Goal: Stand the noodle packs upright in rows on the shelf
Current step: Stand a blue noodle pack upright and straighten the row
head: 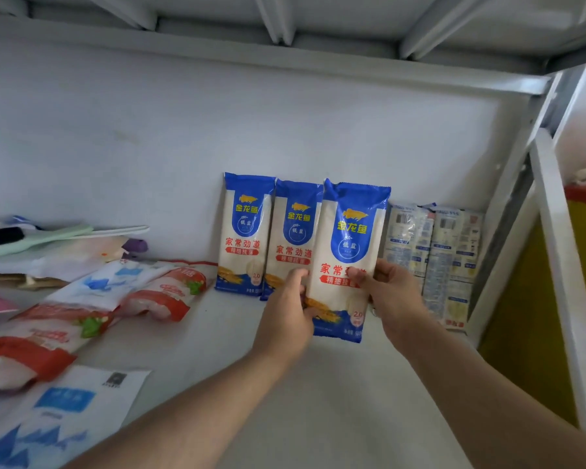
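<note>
I hold a blue-and-white noodle pack (347,245) upright, a little above the white shelf (318,384), with both hands. My left hand (286,313) grips its lower left edge and my right hand (391,296) its right side, thumb across the front. Behind and to its left, two matching noodle packs (246,231) (293,238) stand upright against the back wall. On the right, two more packs (408,238) (454,262) stand with their printed backs facing me.
Red-and-white bags (163,292) and blue-and-white bags (65,411) lie flat on the shelf's left side. A pile of flat items (48,238) sits at the far left. A white upright (562,265) and a yellow panel (528,333) bound the right. Another shelf (285,32) hangs overhead.
</note>
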Motion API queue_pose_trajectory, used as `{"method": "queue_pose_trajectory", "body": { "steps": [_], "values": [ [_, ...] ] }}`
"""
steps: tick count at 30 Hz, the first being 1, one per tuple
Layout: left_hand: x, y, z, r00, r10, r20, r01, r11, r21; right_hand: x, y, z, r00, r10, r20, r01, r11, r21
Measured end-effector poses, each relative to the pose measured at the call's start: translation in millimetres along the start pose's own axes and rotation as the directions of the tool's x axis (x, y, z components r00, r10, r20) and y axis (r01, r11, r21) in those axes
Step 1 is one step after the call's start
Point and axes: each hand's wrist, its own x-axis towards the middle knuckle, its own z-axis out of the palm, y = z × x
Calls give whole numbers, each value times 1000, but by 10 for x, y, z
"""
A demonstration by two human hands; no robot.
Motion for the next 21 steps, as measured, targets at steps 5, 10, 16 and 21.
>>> {"method": "queue_pose_trajectory", "body": {
  "steps": [5, 10, 16, 21],
  "values": [
    [239, -135, 199, 999, -28, -24, 29, 999, 24, 330, 125, 27, 1000, 14, -21, -13, 1000, 2],
    [414, -166, 332, 999, -37, -36, 38, 998, 41, 610, 268, 77, 999, 3, -48, -3, 1000, 3],
    [396, -133, 508, 998, 55, -7, -53, 983, 178, 842, 376, 137, 997, -2, -81, 4, 1000, 19],
    [360, -104, 579, 992, 95, 88, -119, 937, 328, 905, 430, 130, 998, 3, -67, 0, 999, 37]
  ]
}}
